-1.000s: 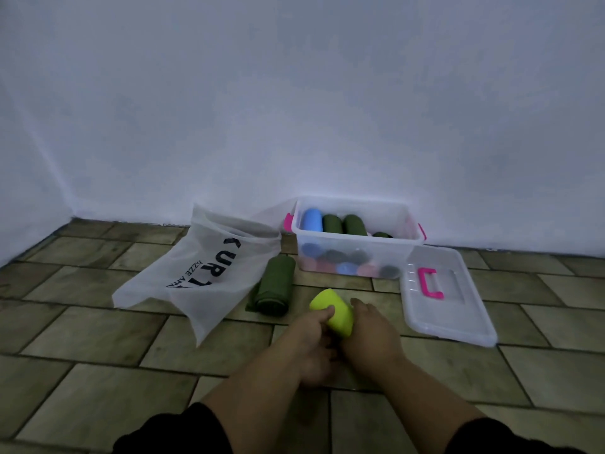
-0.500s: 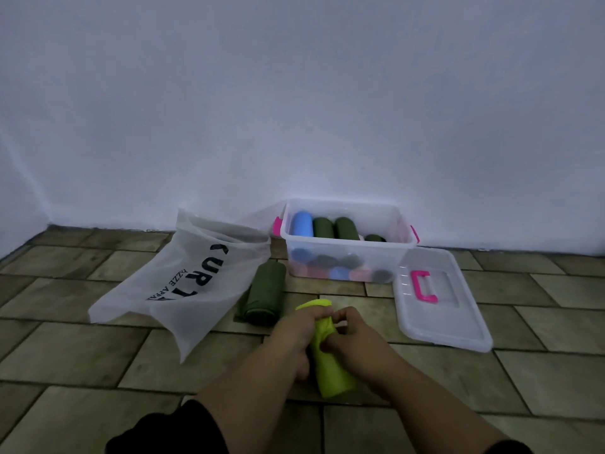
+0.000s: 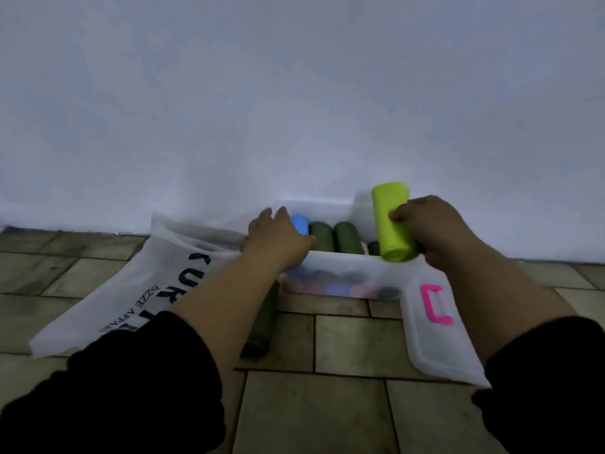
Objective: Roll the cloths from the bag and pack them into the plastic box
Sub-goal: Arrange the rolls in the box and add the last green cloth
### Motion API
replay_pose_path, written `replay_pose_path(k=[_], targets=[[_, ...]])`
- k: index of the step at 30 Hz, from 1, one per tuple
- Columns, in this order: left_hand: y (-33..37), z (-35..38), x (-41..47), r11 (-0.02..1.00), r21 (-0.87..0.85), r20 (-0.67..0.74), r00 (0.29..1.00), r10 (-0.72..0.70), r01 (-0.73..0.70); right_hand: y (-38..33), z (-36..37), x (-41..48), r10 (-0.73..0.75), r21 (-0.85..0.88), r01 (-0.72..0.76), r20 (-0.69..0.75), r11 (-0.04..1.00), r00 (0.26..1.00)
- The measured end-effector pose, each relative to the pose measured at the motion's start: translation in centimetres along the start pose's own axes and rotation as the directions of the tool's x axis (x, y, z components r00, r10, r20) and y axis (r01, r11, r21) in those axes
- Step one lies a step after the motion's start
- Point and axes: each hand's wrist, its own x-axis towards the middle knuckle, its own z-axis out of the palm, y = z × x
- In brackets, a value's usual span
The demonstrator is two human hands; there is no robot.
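While the white wall fills most of what I can see from here, the work sits low against it on the brown tiled floor (image 3: 343, 404). The white printed fabric bag (image 3: 137, 283) lies slumped to the left, and the clear plastic storage box (image 3: 343, 267) stands beside it, already holding a lower layer of rolls with a pale blue roll (image 3: 299, 224) and two dark green rolls (image 3: 334, 237) on top. Its clear lid with a pink handle (image 3: 435, 326) lies flat on the floor to the right. Another dark green rolled cloth (image 3: 262, 322) waits on the tiles, partly hidden by the left forearm.

The left hand (image 3: 278, 240) rests spread on the box's near left corner, holding nothing that I can make out. The right hand (image 3: 429, 231) is closed around the lime-green rolled cloth (image 3: 393, 221), held nearly upright above the box's right end.

To my eye, the step goes best if the roll is tipped to lie parallel with the green ones and lowered into the gap at the right, with the grip kept firm until it is wedged, so the roll cannot spring loose. The left hand should go on bracing the light box.
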Motion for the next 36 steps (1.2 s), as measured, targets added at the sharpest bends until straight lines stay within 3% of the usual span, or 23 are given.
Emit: replay_pose_path(k=[3, 5, 7, 9, 12, 17, 22, 29, 36], targets=[[-0.1, 1.4, 0.9, 0.999, 0.007, 0.160, 0.986, -0.052, 0.052, 0.2, 1.3, 2.9, 0.035, -0.433, -0.018, 0.031, 0.901, 0.999], [-0.3, 2.1, 1.3, 0.996, -0.025, 0.169, 0.982, -0.080, 0.085, 0.5, 2.8, 3.8, 0.080, -0.687, 0.018, 0.110, 0.726, 0.991], [-0.5, 2.4, 1.4, 0.997, -0.011, 0.168, 0.983, -0.077, 0.080, 0.7, 4.1, 3.9, 0.100, -0.783, 0.079, 0.178, 0.616, 0.979], [-0.6, 2.4, 1.5, 0.998, 0.007, 0.172, 0.983, -0.065, 0.065, 1.3, 4.8, 4.6, 0.152, -0.774, 0.074, 0.216, 0.629, 0.964], [-0.6, 2.4, 1.5, 0.998, -0.001, 0.175, 0.982, -0.067, 0.068, 1.6, 4.6, 5.0, 0.253, -0.672, -0.012, 0.261, 0.741, 0.932], [-0.6, 2.2, 1.3, 0.998, 0.015, 0.181, 0.981, -0.067, 0.065, 1.2, 4.4, 5.5, 0.369, -0.741, -0.047, 0.278, 0.670, 0.887], [-0.6, 2.0, 1.1, 0.998, 0.021, 0.191, 0.980, -0.061, 0.058, 1.3, 4.6, 5.6, 0.360, -0.769, -0.019, 0.277, 0.639, 0.891], [-0.4, 2.0, 1.1, 0.998, 0.027, 0.197, 0.978, -0.066, 0.062, 1.9, 5.2, 5.9, 0.378, -0.716, -0.048, 0.308, 0.696, 0.873], [-0.3, 1.8, 1.1, 0.997, 0.028, 0.212, 0.975, -0.073, 0.068, 1.6, 6.2, 5.8, 0.354, -0.778, 0.006, 0.293, 0.628, 0.888]])
